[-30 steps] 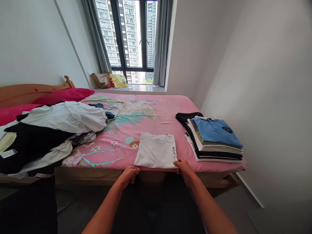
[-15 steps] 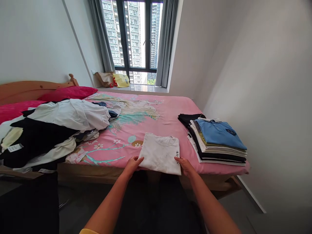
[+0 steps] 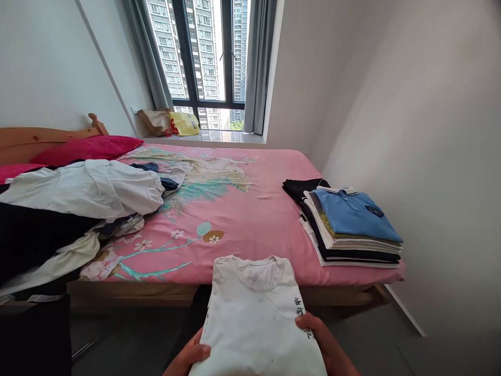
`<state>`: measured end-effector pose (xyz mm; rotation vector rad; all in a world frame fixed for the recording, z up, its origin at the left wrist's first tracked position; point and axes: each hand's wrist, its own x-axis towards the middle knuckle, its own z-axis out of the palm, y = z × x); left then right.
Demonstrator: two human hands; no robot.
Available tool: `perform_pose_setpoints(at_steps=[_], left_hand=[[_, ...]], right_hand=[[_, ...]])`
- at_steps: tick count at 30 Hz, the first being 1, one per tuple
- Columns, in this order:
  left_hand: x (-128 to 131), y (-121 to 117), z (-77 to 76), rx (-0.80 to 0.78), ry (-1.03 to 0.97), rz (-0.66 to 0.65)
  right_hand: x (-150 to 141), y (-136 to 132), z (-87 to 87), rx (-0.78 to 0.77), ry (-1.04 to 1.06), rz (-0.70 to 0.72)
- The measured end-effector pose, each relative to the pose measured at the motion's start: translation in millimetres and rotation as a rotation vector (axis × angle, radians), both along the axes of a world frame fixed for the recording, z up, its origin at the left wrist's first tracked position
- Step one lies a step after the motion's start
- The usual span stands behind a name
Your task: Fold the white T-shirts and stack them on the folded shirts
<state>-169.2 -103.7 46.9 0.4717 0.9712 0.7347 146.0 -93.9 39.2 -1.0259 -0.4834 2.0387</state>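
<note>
A folded white T-shirt (image 3: 256,318) with dark lettering down its right side is held up in front of the bed, collar pointing away from me. My left hand (image 3: 191,353) grips its left edge with the thumb on top. On the opposite edge my right hand (image 3: 323,334) pinches the cloth, its thumb lying over part of the lettering. The fingers beneath the shirt are hidden. To the right, on the bed, sits a stack of folded clothes with a blue polo shirt (image 3: 352,211) on top.
A pink floral sheet (image 3: 258,209) covers the bed. Loose, crumpled clothes (image 3: 94,188) are heaped at the left, in front of a red pillow (image 3: 90,148). A brown paper bag (image 3: 156,121) and a yellow bag (image 3: 185,124) lie on the windowsill. A wall stands at the right.
Both hands have lifted the white T-shirt off the bed's edge and brought it closer to me. The view has shifted slightly to the right.
</note>
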Motion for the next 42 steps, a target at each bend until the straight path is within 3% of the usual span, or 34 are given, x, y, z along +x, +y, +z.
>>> perform_pose_setpoints(at_steps=[3,6,9,11,12,14,17,20,22,23,25,28,30,35,42], left_hand=[[3,16,22.6,0.023,0.012,0.009],[12,68,73.4,0.166,0.065,0.009],[22,122,129.6,0.391,0.076,0.028],[28,150,150.7,0.505,0.071,0.043],[30,160,152.7,0.539,0.068,0.047],[33,174,137.1,0.549,0.082,0.035],[27,175,74.8,0.399,0.288,-0.016],[9,155,4.8,0.279,0.554,-0.011],[-6,141,-23.9,0.279,0.588,-0.007],[-12,136,-30.6,0.288,0.6,-0.003],[-19,133,-30.8,0.311,0.648,0.016],[-15,148,-13.7,0.39,0.704,0.086],[-5,165,-3.0,0.471,0.728,0.113],[19,213,0.1,0.657,0.908,0.069],[29,248,-11.8,0.672,1.035,0.09]], right_hand=[[-1,16,24.3,-0.04,-0.001,0.036],[3,65,69.2,-0.004,-0.065,0.038],[12,120,115.2,0.161,-0.128,-0.067],[17,150,132.8,0.263,-0.2,-0.133],[20,162,134.7,0.302,-0.233,-0.16],[24,178,122.6,0.359,-0.276,-0.191],[35,183,69.7,0.353,-0.372,-0.176],[53,174,6.1,0.201,-0.655,-0.239],[65,172,-23.6,0.19,-0.822,-0.346],[69,174,-33.1,0.225,-0.92,-0.377],[73,181,-43.4,0.373,-1.171,-0.405],[69,194,-48.6,0.613,-1.563,-0.413],[66,200,-51.7,0.646,-1.707,-0.396],[66,203,-58.2,0.593,-1.73,-0.411],[67,204,-60.5,0.585,-1.733,-0.446]])
